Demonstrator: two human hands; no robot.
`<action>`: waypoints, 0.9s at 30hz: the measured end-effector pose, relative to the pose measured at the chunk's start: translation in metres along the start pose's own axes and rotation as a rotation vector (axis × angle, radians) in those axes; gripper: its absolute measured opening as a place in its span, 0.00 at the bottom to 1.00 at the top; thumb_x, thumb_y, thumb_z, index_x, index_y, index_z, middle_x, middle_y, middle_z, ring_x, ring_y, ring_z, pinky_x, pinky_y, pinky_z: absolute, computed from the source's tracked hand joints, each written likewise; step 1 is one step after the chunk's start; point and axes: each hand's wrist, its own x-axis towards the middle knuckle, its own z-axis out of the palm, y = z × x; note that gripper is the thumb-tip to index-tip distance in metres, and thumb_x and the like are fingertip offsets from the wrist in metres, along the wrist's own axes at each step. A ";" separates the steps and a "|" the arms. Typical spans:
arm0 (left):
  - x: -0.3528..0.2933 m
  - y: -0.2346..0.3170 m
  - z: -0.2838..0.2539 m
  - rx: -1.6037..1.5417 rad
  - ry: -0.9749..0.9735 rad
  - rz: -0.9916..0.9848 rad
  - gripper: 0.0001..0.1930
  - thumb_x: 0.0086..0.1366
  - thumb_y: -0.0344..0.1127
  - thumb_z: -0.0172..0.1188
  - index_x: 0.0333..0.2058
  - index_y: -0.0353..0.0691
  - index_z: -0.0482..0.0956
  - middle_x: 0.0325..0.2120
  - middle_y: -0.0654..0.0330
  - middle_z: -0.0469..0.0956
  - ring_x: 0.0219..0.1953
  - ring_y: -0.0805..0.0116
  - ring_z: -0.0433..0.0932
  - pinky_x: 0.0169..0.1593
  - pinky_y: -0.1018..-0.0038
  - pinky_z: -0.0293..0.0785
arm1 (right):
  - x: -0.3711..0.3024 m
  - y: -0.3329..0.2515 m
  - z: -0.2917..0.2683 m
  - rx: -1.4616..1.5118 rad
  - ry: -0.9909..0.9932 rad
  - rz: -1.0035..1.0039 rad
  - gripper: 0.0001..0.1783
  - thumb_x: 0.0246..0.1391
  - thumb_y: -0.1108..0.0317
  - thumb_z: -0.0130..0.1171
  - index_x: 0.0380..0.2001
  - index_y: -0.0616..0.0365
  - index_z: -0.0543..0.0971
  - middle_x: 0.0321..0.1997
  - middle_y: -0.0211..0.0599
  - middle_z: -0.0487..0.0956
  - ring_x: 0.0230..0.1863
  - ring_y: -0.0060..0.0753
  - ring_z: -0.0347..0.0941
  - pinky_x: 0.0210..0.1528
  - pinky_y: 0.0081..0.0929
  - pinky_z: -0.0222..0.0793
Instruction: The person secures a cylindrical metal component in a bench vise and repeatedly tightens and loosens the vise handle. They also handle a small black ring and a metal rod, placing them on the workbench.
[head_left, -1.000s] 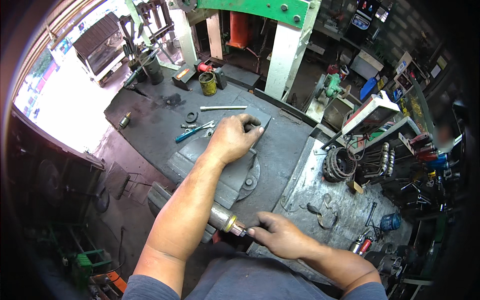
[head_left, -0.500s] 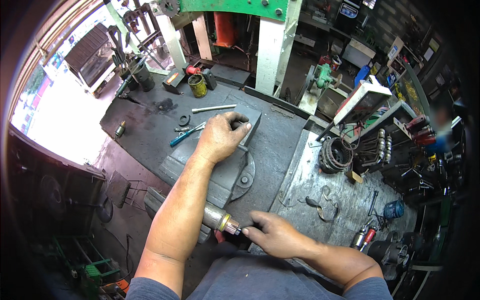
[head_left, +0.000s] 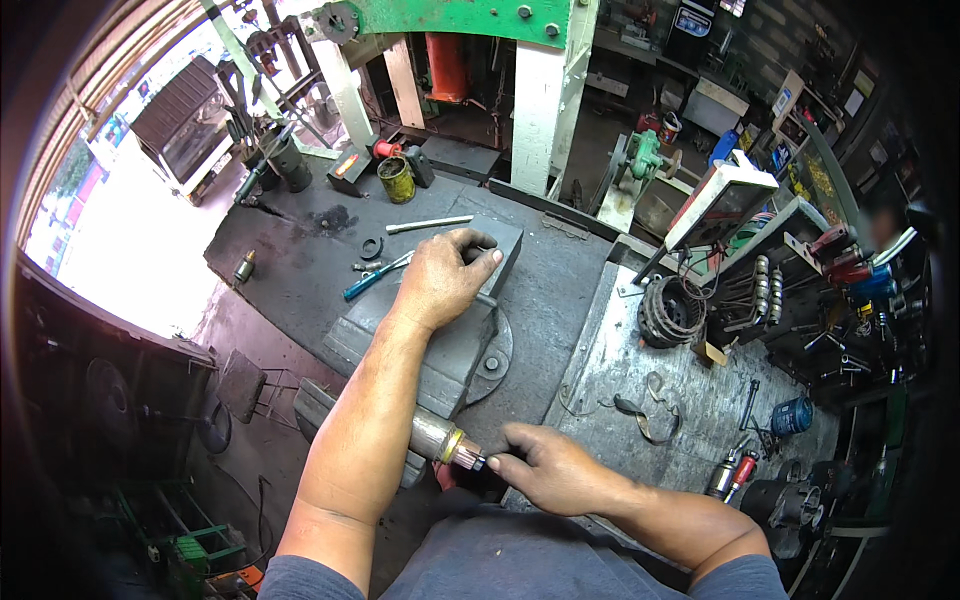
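A grey bench vise (head_left: pixel 470 345) is bolted to the bench below my left arm. A motor armature (head_left: pixel 432 436) is at its near jaws, its copper commutator and short shaft pointing toward my right hand (head_left: pixel 553 472). The right thumb and curled fingers are closed at the tip of that shaft. My left hand (head_left: pixel 447 277) rests over the far part of the vise, fingers curled and thumb near the forefinger; anything small between them is hidden. Beside it lie a blue-handled ratchet (head_left: pixel 372 278), a dark ring (head_left: pixel 371 248) and a metal bar (head_left: pixel 430 224).
Toward the back left stand a yellow tin (head_left: pixel 396 180) and a dark bucket (head_left: pixel 288 162). A small cylindrical part (head_left: pixel 245 267) sits near the bench's left edge. The metal bench at right bears a wound stator (head_left: pixel 670 312), a strap (head_left: pixel 655 415), a blue can (head_left: pixel 791 415) and a red-handled screwdriver (head_left: pixel 742 470).
The whole view has shifted very slightly. Both hands keep the same pose and place on the vise and at the armature's shaft.
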 end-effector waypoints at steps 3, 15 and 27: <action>0.000 0.002 0.001 0.006 -0.007 0.017 0.21 0.69 0.45 0.68 0.51 0.33 0.88 0.42 0.42 0.89 0.45 0.51 0.90 0.52 0.61 0.84 | 0.000 -0.002 -0.001 -0.053 0.005 0.045 0.10 0.70 0.65 0.59 0.37 0.60 0.82 0.34 0.43 0.85 0.36 0.36 0.81 0.43 0.40 0.75; 0.001 -0.001 0.001 -0.062 0.041 0.003 0.20 0.68 0.44 0.70 0.50 0.34 0.88 0.40 0.48 0.89 0.43 0.60 0.88 0.51 0.64 0.82 | 0.000 -0.009 -0.002 -0.022 -0.018 0.053 0.10 0.70 0.65 0.59 0.39 0.61 0.83 0.39 0.47 0.87 0.44 0.46 0.85 0.49 0.41 0.78; 0.000 0.000 0.003 0.056 -0.029 -0.030 0.19 0.69 0.42 0.70 0.51 0.34 0.87 0.38 0.53 0.89 0.40 0.67 0.86 0.48 0.68 0.81 | -0.003 -0.007 -0.005 -0.063 -0.049 0.137 0.10 0.68 0.66 0.60 0.41 0.63 0.80 0.38 0.53 0.84 0.42 0.51 0.84 0.47 0.46 0.77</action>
